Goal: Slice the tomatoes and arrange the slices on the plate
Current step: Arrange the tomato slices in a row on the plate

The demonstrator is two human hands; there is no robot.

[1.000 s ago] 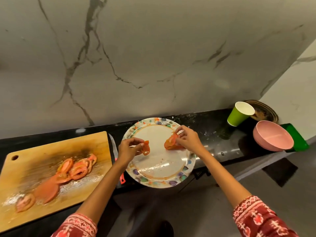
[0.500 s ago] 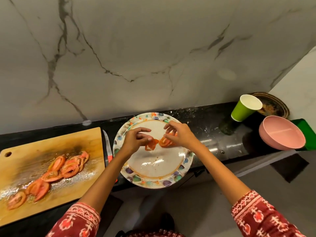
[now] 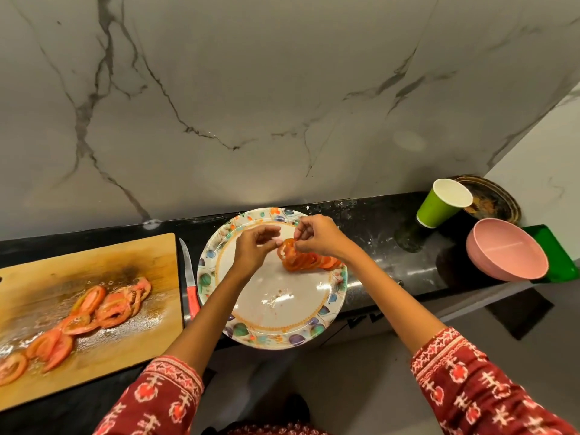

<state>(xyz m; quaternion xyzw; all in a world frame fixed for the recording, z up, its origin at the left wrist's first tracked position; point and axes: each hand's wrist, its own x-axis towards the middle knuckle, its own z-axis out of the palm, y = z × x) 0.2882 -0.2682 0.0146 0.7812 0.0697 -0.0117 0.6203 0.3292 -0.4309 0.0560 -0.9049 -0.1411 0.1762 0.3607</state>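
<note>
Red tomato slices (image 3: 309,261) | right hand (image 3: 317,237) pinching | plate (image 3: 276,332)

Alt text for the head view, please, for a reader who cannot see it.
Two hands, the left hand and right hand, set tomato slices in an overlapping row on a floral-rimmed plate. More cut slices lie on a wooden cutting board, a knife between board and plate.

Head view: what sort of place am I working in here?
Most likely a home kitchen: a black stone counter against a marble-look wall, a wooden cutting board with tomato slices, and a knife beside a plate.
</note>
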